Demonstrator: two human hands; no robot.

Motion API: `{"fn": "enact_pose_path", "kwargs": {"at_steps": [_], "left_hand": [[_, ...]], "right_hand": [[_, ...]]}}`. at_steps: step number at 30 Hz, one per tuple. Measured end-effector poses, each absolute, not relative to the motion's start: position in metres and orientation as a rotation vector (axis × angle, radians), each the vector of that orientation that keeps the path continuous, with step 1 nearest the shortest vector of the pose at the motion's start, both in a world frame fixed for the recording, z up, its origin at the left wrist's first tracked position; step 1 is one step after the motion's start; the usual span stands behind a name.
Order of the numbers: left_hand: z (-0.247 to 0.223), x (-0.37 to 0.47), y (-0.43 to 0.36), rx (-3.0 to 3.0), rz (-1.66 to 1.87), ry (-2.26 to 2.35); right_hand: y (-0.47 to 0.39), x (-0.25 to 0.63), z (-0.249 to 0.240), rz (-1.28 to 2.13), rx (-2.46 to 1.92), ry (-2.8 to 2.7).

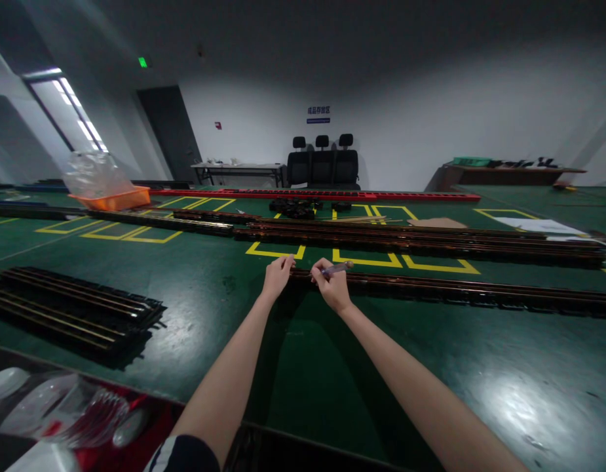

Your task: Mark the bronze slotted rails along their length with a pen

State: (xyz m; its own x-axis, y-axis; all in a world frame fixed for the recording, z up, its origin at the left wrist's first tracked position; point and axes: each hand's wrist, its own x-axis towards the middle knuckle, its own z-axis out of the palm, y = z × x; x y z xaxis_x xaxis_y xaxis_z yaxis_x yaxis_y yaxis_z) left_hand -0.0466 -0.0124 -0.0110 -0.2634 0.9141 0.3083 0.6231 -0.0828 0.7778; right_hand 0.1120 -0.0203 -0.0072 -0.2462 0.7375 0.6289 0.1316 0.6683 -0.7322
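A long dark rail with copper-coloured strips lies across the green table and runs off to the right. My left hand is at its left end, with thumb and fingers closed on the rail's tip. My right hand, just to the right, is closed around a slim pen-shaped tool with a translucent purplish body. The tool slants, its back end up to the right and its tip down at the rail. The fingers partly cover the tip, so its exact kind is unclear.
Behind lie a bundle of similar rails and a long red rail. Shorter rails are stacked at the left. An orange tray holds clear plastic bags. Clear plastic containers sit below the table's front edge at lower left.
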Motion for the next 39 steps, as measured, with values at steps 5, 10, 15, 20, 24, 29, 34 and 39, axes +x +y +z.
{"fn": "enact_pose_path", "kwargs": {"at_steps": [5,10,15,20,24,29,34,39], "left_hand": [[-0.01,-0.046,-0.014,1.698,1.259,1.88],[-0.009,-0.047,-0.015,1.669,1.274,1.886],[-0.01,-0.052,-0.016,1.596,1.269,1.961],[-0.011,-0.057,-0.012,1.676,1.169,1.931],[-0.012,-0.059,-0.01,1.7,1.114,1.926],[-0.014,-0.061,-0.009,1.704,1.109,1.894],[-0.015,-0.063,-0.008,1.714,1.13,1.872],[-0.016,-0.063,-0.007,1.705,1.15,1.873]], "right_hand": [[-0.024,0.108,-0.007,0.642,-0.726,-1.835],[-0.023,0.105,-0.006,0.635,-0.719,-1.888],[-0.017,0.105,-0.009,0.645,-0.718,-1.874],[-0.015,0.104,-0.012,0.67,-0.688,-1.83],[-0.018,0.105,-0.011,0.695,-0.682,-1.812],[-0.019,0.106,-0.01,0.742,-0.711,-1.828],[-0.019,0.105,-0.012,0.79,-0.702,-1.808],[-0.02,0.104,-0.012,0.782,-0.714,-1.815]]}}
